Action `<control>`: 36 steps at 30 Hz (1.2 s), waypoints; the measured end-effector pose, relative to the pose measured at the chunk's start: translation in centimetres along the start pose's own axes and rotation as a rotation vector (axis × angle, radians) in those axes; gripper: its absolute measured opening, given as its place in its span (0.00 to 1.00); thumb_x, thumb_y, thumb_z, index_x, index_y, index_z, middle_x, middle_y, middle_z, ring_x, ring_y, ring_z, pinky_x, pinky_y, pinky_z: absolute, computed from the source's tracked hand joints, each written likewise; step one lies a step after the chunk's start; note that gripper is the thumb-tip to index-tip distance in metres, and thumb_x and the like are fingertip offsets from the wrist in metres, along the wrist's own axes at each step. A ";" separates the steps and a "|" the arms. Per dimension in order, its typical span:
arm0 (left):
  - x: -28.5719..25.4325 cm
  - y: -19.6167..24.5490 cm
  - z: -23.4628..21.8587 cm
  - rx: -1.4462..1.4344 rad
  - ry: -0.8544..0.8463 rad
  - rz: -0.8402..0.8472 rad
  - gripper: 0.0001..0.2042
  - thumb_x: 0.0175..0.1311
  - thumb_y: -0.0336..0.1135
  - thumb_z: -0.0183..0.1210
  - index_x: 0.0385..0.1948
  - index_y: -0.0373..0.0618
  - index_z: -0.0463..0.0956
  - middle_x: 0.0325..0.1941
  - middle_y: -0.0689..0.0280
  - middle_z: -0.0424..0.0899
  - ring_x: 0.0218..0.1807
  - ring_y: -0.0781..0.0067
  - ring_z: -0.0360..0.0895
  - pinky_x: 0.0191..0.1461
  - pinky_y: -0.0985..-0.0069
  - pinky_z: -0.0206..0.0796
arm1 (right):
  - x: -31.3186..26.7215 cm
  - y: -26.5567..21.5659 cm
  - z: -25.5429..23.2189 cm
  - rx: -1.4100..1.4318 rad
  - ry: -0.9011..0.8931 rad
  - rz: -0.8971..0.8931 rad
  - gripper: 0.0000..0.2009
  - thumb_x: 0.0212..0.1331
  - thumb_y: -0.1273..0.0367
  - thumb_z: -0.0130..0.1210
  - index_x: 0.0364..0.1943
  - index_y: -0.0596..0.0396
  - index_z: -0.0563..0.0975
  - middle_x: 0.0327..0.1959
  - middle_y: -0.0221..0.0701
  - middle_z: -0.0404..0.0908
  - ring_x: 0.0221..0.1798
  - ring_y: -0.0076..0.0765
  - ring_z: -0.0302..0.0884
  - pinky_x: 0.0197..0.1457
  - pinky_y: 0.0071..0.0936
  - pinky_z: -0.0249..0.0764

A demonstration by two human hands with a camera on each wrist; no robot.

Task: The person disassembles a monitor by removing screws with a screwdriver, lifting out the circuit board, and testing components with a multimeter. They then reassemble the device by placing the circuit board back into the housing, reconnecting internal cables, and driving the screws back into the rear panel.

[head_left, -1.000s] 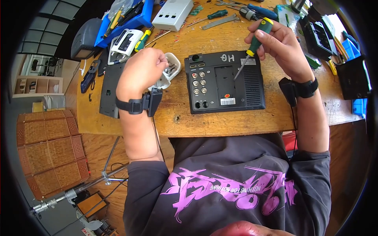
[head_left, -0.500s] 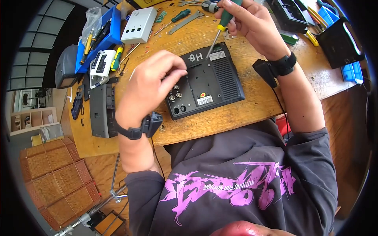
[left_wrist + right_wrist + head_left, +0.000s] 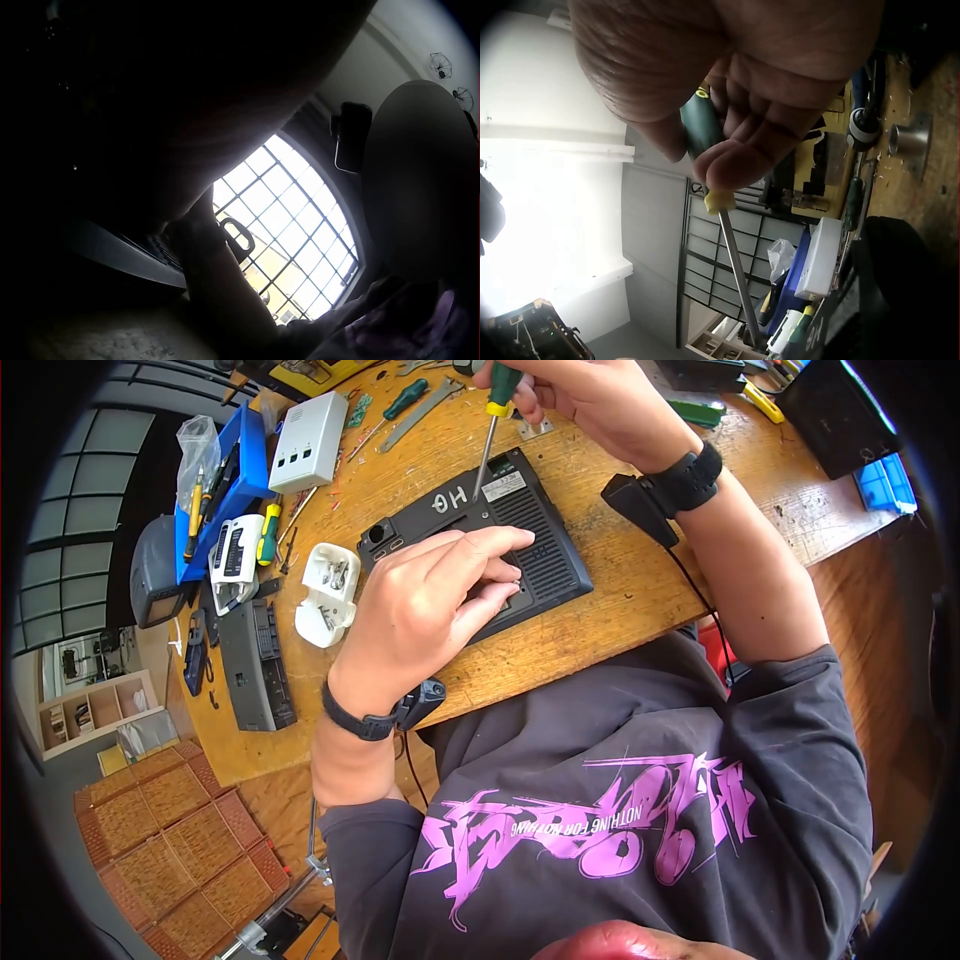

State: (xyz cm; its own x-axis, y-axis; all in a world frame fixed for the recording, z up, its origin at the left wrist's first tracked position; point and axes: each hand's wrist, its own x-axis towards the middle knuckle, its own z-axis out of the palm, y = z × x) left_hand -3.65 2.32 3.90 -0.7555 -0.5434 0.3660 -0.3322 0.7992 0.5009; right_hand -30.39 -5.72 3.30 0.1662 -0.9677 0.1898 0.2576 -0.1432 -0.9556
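Observation:
In the head view a black electronic unit [image 3: 552, 552] with vents and "HQ" marked on it lies back side up on the wooden bench. My right hand [image 3: 600, 405] grips a screwdriver [image 3: 505, 388] by its green and yellow handle; the shaft points down, its tip over the unit near the "HQ" mark. The right wrist view shows the fingers wrapped around the handle. Above the unit's lower half is my left hand [image 3: 430, 595], index finger reaching out and thumb bent toward the other fingers. I cannot tell whether something small sits between them. The left wrist view is mostly dark.
Left of the unit stands an open white container [image 3: 330, 582] with small metal parts. Beyond it are a black panel [image 3: 248, 660], a white tester [image 3: 236, 555], a blue bin [image 3: 235, 485] with tools and a white box [image 3: 308, 442]. A wrench [image 3: 420, 415] lies at the back.
My left hand has moved right, from the white container to over the black unit. The screwdriver in my right hand has shifted toward the unit's top edge. The head view has turned.

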 end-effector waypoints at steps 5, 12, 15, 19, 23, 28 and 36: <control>-0.1 0.3 0.0 0.025 -0.056 -0.009 0.25 0.58 0.18 0.77 0.60 0.39 0.86 0.37 0.60 0.94 0.39 0.63 0.93 0.44 0.70 0.84 | -0.1 0.2 0.1 -0.021 0.002 -0.013 0.16 0.81 0.56 0.68 0.53 0.56 0.87 0.43 0.25 0.93 0.32 0.14 0.84 0.35 0.16 0.77; 0.1 0.4 0.2 0.107 -0.054 0.127 0.23 0.56 0.15 0.75 0.56 0.37 0.88 0.35 0.59 0.91 0.36 0.62 0.90 0.39 0.68 0.81 | -0.1 0.2 -0.1 -0.001 -0.031 -0.022 0.16 0.82 0.57 0.67 0.53 0.57 0.87 0.44 0.25 0.93 0.32 0.14 0.84 0.35 0.16 0.77; 0.0 0.1 0.2 0.109 -0.082 0.172 0.22 0.56 0.15 0.75 0.55 0.36 0.88 0.35 0.59 0.91 0.35 0.60 0.89 0.38 0.67 0.80 | -0.1 0.0 0.0 0.001 -0.035 -0.007 0.16 0.82 0.57 0.67 0.53 0.57 0.88 0.44 0.25 0.93 0.32 0.14 0.84 0.34 0.16 0.77; -0.1 -0.1 0.3 0.049 -0.072 0.158 0.22 0.55 0.15 0.75 0.55 0.36 0.88 0.34 0.60 0.89 0.35 0.59 0.88 0.38 0.66 0.80 | 0.0 0.1 0.0 -0.007 -0.051 -0.031 0.16 0.82 0.57 0.67 0.53 0.57 0.88 0.43 0.25 0.93 0.32 0.14 0.84 0.34 0.16 0.77; 0.0 -0.3 0.6 0.030 -0.045 0.145 0.19 0.54 0.16 0.75 0.49 0.37 0.89 0.35 0.60 0.89 0.37 0.58 0.88 0.39 0.65 0.80 | 0.0 0.2 -0.1 0.008 -0.057 -0.027 0.16 0.82 0.57 0.67 0.52 0.57 0.88 0.43 0.25 0.93 0.32 0.14 0.84 0.34 0.16 0.77; 0.2 0.0 0.2 0.044 -0.108 0.156 0.16 0.52 0.16 0.74 0.44 0.39 0.90 0.39 0.61 0.89 0.40 0.58 0.88 0.41 0.65 0.80 | 0.0 0.2 -0.1 -0.012 -0.081 -0.049 0.16 0.82 0.56 0.67 0.52 0.57 0.88 0.43 0.25 0.93 0.31 0.14 0.83 0.34 0.15 0.77; 0.2 -0.2 0.1 0.066 0.033 0.109 0.13 0.55 0.14 0.72 0.41 0.40 0.90 0.37 0.62 0.88 0.36 0.60 0.86 0.38 0.66 0.77 | 0.3 0.2 -0.1 -0.009 -0.084 -0.050 0.16 0.82 0.56 0.67 0.52 0.57 0.88 0.42 0.24 0.93 0.31 0.14 0.84 0.34 0.15 0.78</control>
State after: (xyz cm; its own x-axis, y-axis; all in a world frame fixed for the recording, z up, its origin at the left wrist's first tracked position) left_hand -3.76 2.08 3.74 -0.7706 -0.4598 0.4413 -0.2867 0.8686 0.4042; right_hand -30.41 -6.02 3.13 0.2324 -0.9387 0.2548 0.2594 -0.1927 -0.9463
